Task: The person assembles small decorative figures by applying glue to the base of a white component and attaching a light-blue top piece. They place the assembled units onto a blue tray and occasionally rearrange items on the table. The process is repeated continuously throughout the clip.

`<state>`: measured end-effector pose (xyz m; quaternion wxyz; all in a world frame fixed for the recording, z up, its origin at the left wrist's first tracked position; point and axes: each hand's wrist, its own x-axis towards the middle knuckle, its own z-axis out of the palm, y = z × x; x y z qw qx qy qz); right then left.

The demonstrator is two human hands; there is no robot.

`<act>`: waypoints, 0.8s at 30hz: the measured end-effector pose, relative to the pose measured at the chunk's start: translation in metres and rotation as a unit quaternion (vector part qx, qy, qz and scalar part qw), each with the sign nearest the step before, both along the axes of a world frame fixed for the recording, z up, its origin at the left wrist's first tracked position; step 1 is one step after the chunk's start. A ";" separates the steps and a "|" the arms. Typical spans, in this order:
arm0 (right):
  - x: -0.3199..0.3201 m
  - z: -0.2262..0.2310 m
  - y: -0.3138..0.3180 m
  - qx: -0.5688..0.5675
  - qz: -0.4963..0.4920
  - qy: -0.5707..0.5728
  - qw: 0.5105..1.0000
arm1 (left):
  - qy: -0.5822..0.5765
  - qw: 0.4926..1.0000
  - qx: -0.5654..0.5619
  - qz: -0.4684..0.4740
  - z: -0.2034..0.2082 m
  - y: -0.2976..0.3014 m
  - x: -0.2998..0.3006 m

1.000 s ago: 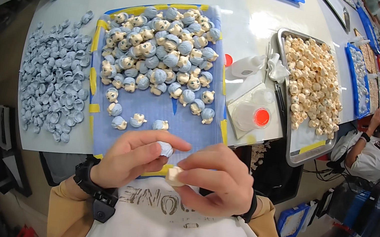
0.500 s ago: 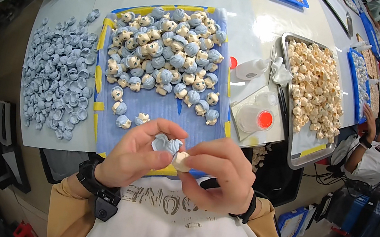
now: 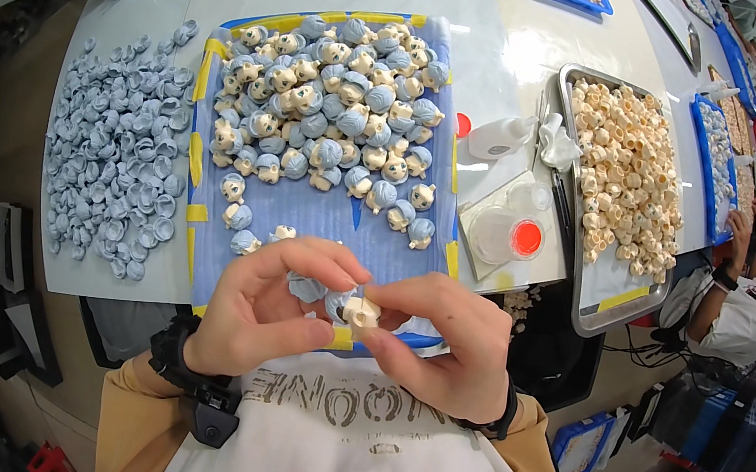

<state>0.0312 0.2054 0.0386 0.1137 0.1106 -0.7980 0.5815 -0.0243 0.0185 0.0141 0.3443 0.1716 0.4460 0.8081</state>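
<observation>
Close to my body, above the tray's near edge, both hands meet around a small doll head (image 3: 360, 313) with a cream face part and a blue hair piece on one side. The fingertips of my right hand (image 3: 446, 339) pinch its cream part. My left hand (image 3: 259, 306) steadies the blue side with thumb and fingers, and a loose blue hair shell (image 3: 305, 288) is tucked in its palm. Beyond them, many blue-haired doll heads (image 3: 320, 105) are heaped on the blue cloth-lined tray (image 3: 301, 212), a few lying apart near my left fingers.
Loose blue hair shells (image 3: 118, 160) spread over the table at left. A metal tray (image 3: 591, 319) of cream face parts (image 3: 626, 179) stands at right. Between lie a white bottle (image 3: 501, 139), a red-topped jar (image 3: 509, 237) and dark tweezers (image 3: 565, 208). Another person (image 3: 741, 300) sits far right.
My hands have turned the doll head so its cream part faces up more. My left fingers have curled further over it, and the loose shell has shifted in the palm.
</observation>
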 end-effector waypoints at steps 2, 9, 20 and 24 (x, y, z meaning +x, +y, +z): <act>0.001 0.001 0.002 0.002 0.006 -0.011 1.000 | 0.005 1.000 -0.010 0.004 0.001 -0.003 0.000; 0.005 0.007 0.004 0.060 0.007 0.007 0.998 | 0.065 0.997 -0.046 0.020 0.004 0.001 -0.001; 0.003 -0.002 -0.001 0.037 0.007 0.038 0.999 | 0.108 0.991 -0.066 0.032 0.006 -0.001 -0.004; 0.006 0.002 -0.005 0.065 -0.024 0.071 0.995 | 0.101 0.989 -0.089 0.057 0.002 -0.004 0.003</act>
